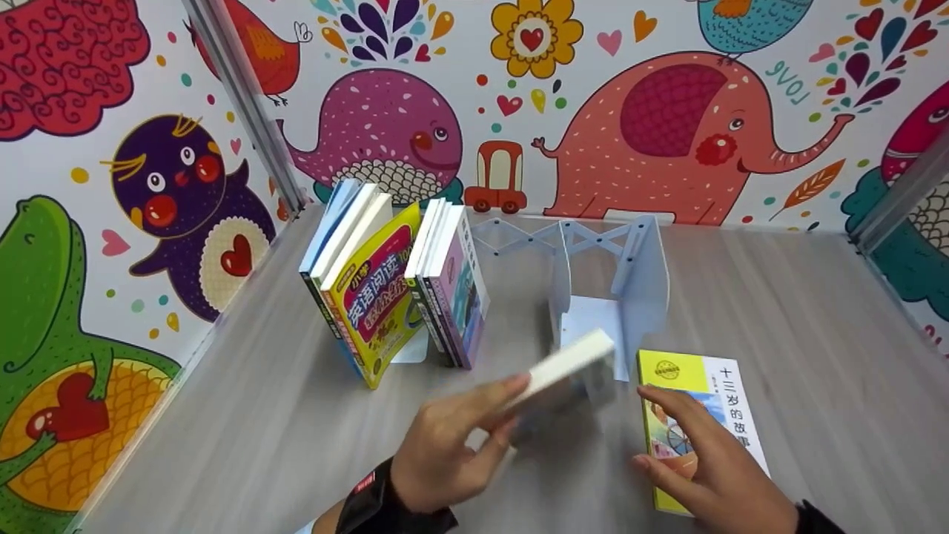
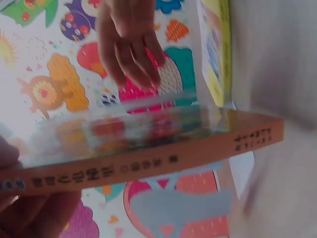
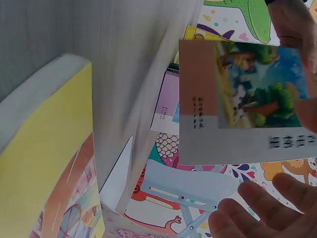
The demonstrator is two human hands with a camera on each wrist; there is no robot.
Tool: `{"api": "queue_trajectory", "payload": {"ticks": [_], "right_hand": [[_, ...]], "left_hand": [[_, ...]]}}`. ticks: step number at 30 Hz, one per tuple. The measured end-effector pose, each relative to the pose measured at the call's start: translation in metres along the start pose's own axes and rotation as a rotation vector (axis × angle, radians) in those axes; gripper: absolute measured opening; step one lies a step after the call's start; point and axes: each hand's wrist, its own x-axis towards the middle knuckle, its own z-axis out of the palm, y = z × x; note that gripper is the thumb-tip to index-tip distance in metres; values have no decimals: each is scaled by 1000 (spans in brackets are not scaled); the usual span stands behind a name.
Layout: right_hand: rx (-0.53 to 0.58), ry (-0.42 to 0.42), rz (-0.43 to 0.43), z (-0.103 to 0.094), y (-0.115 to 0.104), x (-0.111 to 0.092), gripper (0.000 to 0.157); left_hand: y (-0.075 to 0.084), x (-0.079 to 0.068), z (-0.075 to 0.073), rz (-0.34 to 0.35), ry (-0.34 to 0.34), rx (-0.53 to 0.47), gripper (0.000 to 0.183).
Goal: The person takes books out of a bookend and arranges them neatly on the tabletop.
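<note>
My left hand [image 1: 452, 449] pinches a thin paperback book [image 1: 567, 363] near one end, holding it tilted above the table. Its orange-brown spine [image 2: 148, 167] with printed characters shows in the left wrist view, and its illustrated cover [image 3: 247, 94] in the right wrist view. My right hand [image 1: 715, 467] has its fingers spread over a yellow-and-white book [image 1: 730, 397] that lies flat on the table. In the right wrist view this hand's fingers are apart from both books. Beyond the held book stands a pale blue expandable bookend [image 1: 646, 289], partly hidden by it.
At the left, several books stand upright, among them a yellow one [image 1: 378, 304] leaning outward and a purple-spined one [image 1: 461, 297]. The bookend's crossed lattice [image 1: 519, 236] runs behind them. Cartoon-printed walls [image 1: 593, 111] border the wood-grain table [image 1: 259, 452] at back and sides.
</note>
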Motion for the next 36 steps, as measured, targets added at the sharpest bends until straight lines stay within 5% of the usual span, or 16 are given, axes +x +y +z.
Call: {"api": "queue_trajectory", "payload": {"ticks": [3,6,14,19,23,25,28,32,36], "right_hand": [[71,0,2,-1,-1,0,72],[123,19,-38,0,-1,-3,70],[124,124,-424,8,12,-11,51],[235,163,-563,9,21,-14,51],[283,179,-580,6,30,-17,50],[329,173,-561,2,35,-20,49],[349,178,-417,-7,43,-26,41],[333,190,-61,-18,52,-34,26],[313,167,253,-27,67,-38,36]], "left_hand": [[11,1,1,29,-71,-69,65],[22,2,0,-20,-157,-164,63],[32,-1,2,-85,-223,-316,67],[35,-1,4,-93,-266,-323,66],[38,1,4,-74,-305,-207,62],[39,2,3,-78,-315,-153,60],[39,3,1,-129,-331,-99,58],[39,2,-4,-293,-398,-105,57],[38,1,-6,-362,-437,-107,54]]}}
